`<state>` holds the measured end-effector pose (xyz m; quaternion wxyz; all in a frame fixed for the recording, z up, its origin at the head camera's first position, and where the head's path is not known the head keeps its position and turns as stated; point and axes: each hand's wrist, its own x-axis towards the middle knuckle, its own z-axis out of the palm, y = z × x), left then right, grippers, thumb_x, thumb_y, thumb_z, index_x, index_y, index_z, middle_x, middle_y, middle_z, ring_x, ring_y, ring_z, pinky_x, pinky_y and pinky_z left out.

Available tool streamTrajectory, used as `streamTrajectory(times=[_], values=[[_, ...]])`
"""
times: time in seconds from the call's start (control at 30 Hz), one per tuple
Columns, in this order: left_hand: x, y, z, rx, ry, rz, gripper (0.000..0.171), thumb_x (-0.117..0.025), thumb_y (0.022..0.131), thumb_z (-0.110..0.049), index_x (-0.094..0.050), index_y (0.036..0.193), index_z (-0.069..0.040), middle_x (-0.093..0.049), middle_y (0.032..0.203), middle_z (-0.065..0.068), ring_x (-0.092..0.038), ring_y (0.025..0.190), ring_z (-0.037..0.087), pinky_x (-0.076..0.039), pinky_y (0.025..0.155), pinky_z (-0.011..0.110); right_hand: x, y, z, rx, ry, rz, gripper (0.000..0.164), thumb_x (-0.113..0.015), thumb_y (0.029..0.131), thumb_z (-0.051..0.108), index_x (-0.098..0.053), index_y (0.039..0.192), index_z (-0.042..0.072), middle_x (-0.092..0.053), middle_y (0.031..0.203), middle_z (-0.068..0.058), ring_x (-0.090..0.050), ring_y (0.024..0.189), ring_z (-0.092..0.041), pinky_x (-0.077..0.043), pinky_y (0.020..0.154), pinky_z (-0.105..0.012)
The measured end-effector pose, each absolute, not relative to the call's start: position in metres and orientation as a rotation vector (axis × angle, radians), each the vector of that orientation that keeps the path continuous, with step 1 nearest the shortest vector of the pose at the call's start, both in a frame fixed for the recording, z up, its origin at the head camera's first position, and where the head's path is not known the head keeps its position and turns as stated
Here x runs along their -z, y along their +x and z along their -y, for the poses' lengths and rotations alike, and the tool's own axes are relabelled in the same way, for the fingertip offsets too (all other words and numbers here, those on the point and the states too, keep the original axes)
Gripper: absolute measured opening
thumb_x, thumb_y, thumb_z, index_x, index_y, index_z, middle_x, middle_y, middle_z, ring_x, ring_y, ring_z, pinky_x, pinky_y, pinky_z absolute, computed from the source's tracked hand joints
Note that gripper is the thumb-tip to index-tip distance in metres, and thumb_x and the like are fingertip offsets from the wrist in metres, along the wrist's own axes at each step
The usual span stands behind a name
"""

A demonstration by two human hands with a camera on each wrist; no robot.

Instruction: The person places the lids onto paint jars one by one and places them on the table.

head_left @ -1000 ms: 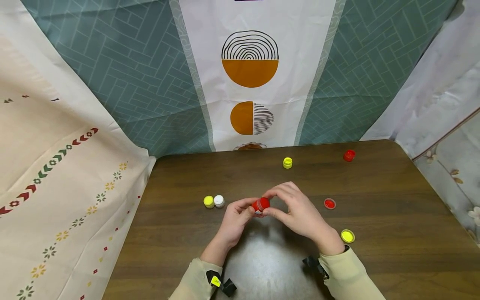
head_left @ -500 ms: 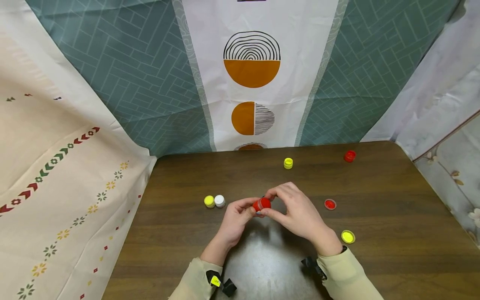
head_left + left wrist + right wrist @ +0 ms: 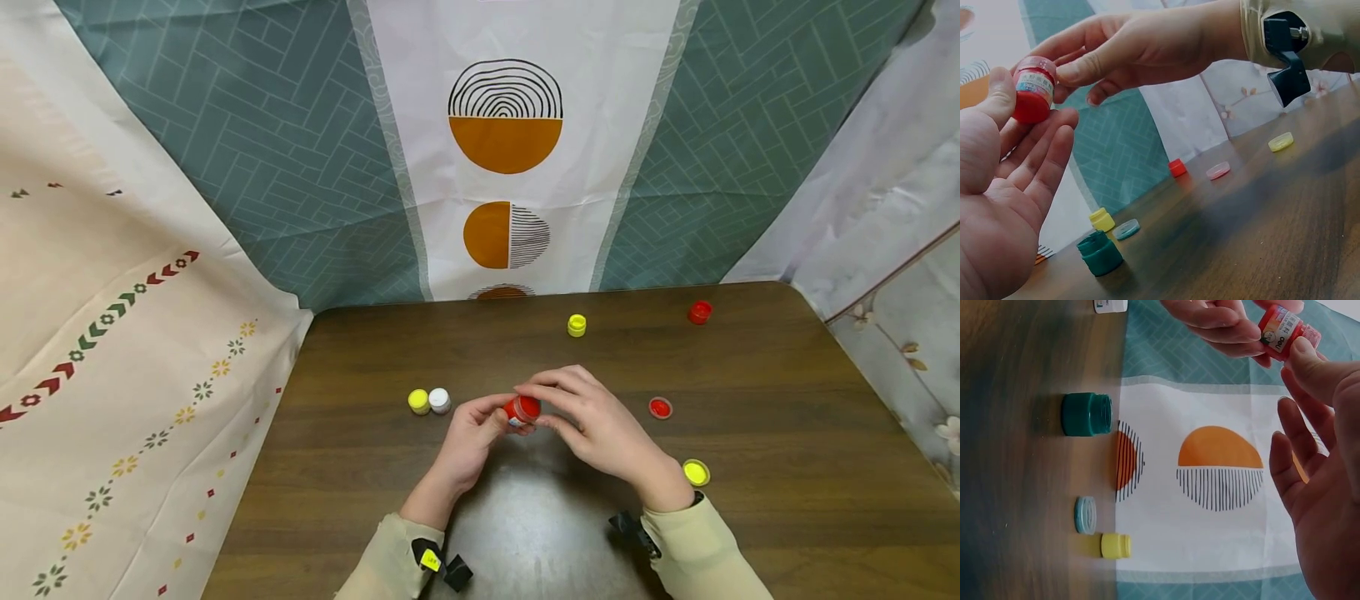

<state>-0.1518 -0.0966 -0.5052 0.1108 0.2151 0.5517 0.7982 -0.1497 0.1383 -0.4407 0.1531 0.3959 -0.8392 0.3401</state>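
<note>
A small red paint jar with a label is held up off the table, tilted. My left hand grips its body between thumb and fingers. At the jar's lid is my right hand; its thumb touches the side of the clear-edged lid, and its index finger reaches round the far side. The other right fingers stay off the jar. Beyond the hands stand an uncapped green paint jar and a teal-rimmed lid, both hidden in the head view.
Left on the table, a yellow-topped jar and a white jar stand side by side. Farther back are a yellow jar and a red jar. A red lid and yellow lid lie at right.
The right fingers have shifted around the lid and now reach farther over its top. The left hand stays in place, with the jar's tilt slightly changed. Jars on the table have not moved.
</note>
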Motion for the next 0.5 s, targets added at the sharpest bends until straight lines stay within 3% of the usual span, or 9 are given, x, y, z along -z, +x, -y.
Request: streamTrajectory(times=[0.5], values=[[0.504,-0.1502,0.0959,-2.365,0.61,-1.662,0.038,-0.077,0.09,-0.05,-0.08,0.119,-0.025,-0.079,0.103,-0.003,-0.074,0.089,0.011,-0.059,0.086,0.03,0.4368,-0.1459,-0.1363,-0.98,1.003,2.448,0.043,-0.09,0.088,0.03,-0.076,0.127,0.019,-0.068,0.126,0.008,-0.057,0.122,-0.017,-0.052,0.099,-0.04]])
